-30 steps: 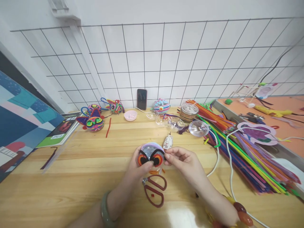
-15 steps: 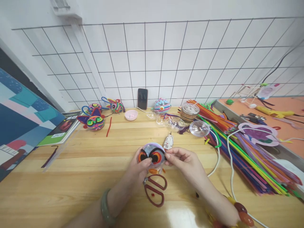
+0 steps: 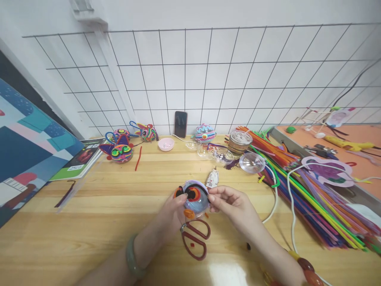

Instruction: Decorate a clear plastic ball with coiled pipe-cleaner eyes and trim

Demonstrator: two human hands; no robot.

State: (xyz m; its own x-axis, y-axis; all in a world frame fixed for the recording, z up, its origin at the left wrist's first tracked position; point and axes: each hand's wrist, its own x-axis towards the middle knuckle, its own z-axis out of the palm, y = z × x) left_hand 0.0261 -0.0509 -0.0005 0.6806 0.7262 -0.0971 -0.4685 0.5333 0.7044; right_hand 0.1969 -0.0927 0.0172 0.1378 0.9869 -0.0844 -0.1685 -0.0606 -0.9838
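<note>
A clear plastic ball decorated as an owl is gripped in my left hand, the thumb pressing by its eyes. Its eyes are coiled orange, red and black pipe cleaner, with an orange beak piece below. My right hand is closed in a pinch at the ball's right edge, on the end of a black pipe cleaner that arcs over one eye. Red-handled scissors lie just below the ball, their blades hidden by my left hand. A white glue gun lies behind my right fingers.
Pipe cleaners fill the right side, crossed by a white cord. Clear half-shells, a pink bowl, a tape roll and a phone stand along the back. Finished pipe-cleaner figures sit back left.
The owl ball has turned in my hands, so its eyes have shifted left and up and more of the orange beak shows. The whole view has moved slightly.
</note>
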